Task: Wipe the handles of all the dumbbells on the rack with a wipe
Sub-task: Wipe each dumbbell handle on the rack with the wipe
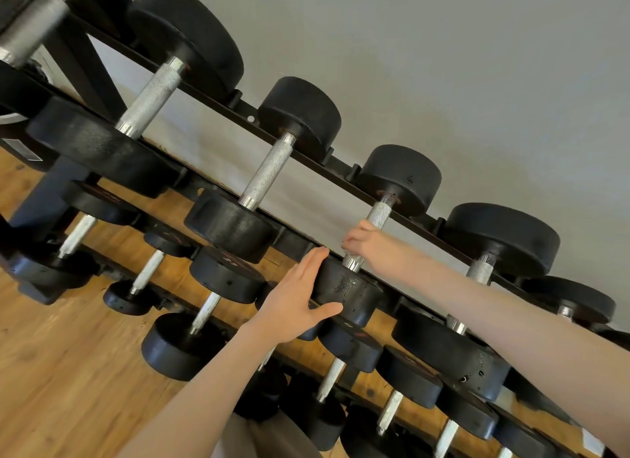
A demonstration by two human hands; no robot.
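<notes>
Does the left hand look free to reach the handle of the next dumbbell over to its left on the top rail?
Probably yes. The left hand rests open on a dumbbell's end and holds nothing, and that handle lies bare nearby.

Two bare hands are at the rack (218, 93), the left hand (300, 297) and the right hand (363, 237). The rack has three tiers. On the top tier I count six dumbbells (269, 171), the first blurred at the frame's corner. The middle tier shows about seven. The lowest tier is partly hidden, so I can't count those. One wooden floor (51, 372), one grey wall (443, 65).
</notes>
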